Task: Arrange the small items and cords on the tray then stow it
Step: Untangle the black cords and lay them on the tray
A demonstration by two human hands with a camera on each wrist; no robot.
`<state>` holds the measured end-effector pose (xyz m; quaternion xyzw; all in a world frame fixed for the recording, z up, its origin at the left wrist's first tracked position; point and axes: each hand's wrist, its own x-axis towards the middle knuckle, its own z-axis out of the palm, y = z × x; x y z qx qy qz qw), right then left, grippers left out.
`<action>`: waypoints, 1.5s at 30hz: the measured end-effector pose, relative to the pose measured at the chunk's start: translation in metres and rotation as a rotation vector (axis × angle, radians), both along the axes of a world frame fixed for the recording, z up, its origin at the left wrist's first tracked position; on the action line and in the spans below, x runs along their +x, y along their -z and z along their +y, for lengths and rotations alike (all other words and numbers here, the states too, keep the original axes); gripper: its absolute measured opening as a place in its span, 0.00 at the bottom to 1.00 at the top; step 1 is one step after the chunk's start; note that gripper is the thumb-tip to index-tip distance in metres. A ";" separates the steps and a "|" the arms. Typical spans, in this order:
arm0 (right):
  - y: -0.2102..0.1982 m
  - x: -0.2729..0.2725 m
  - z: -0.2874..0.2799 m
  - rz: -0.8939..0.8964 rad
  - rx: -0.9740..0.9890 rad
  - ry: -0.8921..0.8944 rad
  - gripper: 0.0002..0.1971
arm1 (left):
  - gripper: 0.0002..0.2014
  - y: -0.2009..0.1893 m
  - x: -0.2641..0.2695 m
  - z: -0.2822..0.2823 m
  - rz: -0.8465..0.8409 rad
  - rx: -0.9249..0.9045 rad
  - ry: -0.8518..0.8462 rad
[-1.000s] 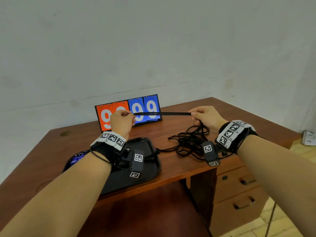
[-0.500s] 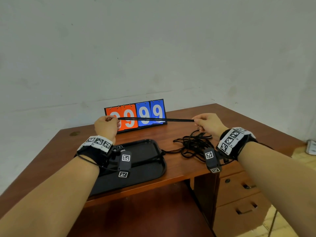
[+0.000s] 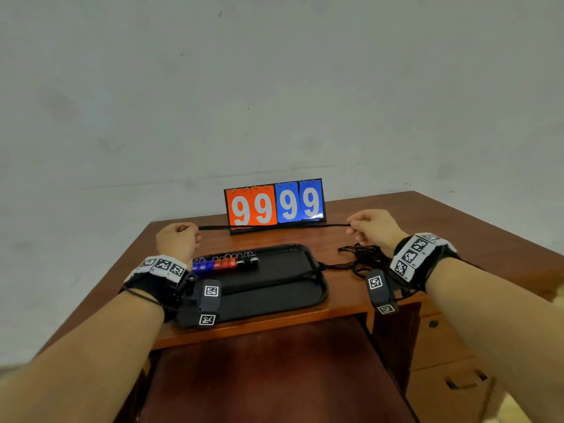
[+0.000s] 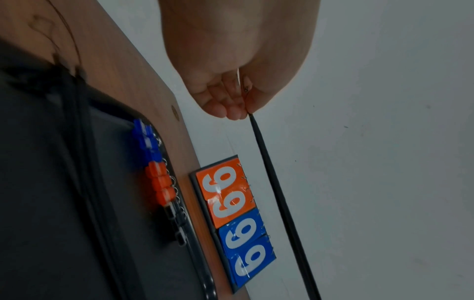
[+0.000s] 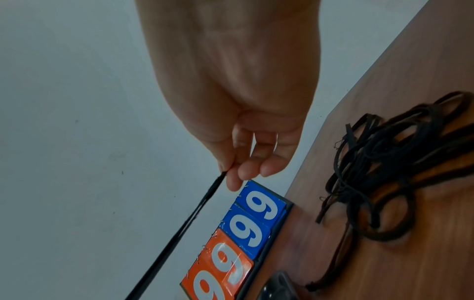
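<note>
A black cord (image 3: 274,226) is stretched taut in the air between my two hands, above the tray. My left hand (image 3: 178,239) grips one end in a closed fist (image 4: 238,97). My right hand (image 3: 370,228) pinches the other end between thumb and fingers (image 5: 228,168). The black tray (image 3: 305,288) lies on the desk below, with a row of blue, red and black small items (image 3: 224,263) along its far edge and a cord (image 3: 274,277) lying across it. A tangle of black cords (image 3: 363,257) sits on the desk under my right wrist, also in the right wrist view (image 5: 389,176).
A scoreboard (image 3: 274,206) showing 99 99 stands at the back of the wooden desk (image 3: 412,215), against the wall. Desk drawers (image 3: 451,377) are at the lower right. The kneehole under the desk opens in front of me.
My hands have moved apart, the left one well to the left, so a longer length of cord is stretched between them. The head view has tilted up and shifted.
</note>
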<state>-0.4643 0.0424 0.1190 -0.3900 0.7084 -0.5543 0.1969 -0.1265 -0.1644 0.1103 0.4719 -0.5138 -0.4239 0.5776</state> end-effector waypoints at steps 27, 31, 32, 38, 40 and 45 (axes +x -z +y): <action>0.063 0.046 -0.048 0.215 0.266 -0.124 0.04 | 0.08 0.055 0.104 -0.016 -0.774 0.080 0.098; 0.066 0.044 -0.049 0.342 0.306 -0.112 0.04 | 0.07 0.053 0.101 -0.013 -0.843 0.058 0.143; 0.066 0.044 -0.049 0.351 0.307 -0.112 0.04 | 0.07 0.053 0.101 -0.013 -0.861 0.052 0.153; 0.068 0.043 -0.049 0.392 0.318 -0.125 0.07 | 0.07 0.054 0.098 -0.010 -0.906 0.054 0.188; 0.068 0.043 -0.050 0.410 0.332 -0.130 0.07 | 0.07 0.055 0.097 -0.008 -0.929 0.050 0.184; 0.069 0.045 -0.049 0.432 0.342 -0.110 0.04 | 0.06 0.056 0.097 -0.007 -0.956 0.057 0.192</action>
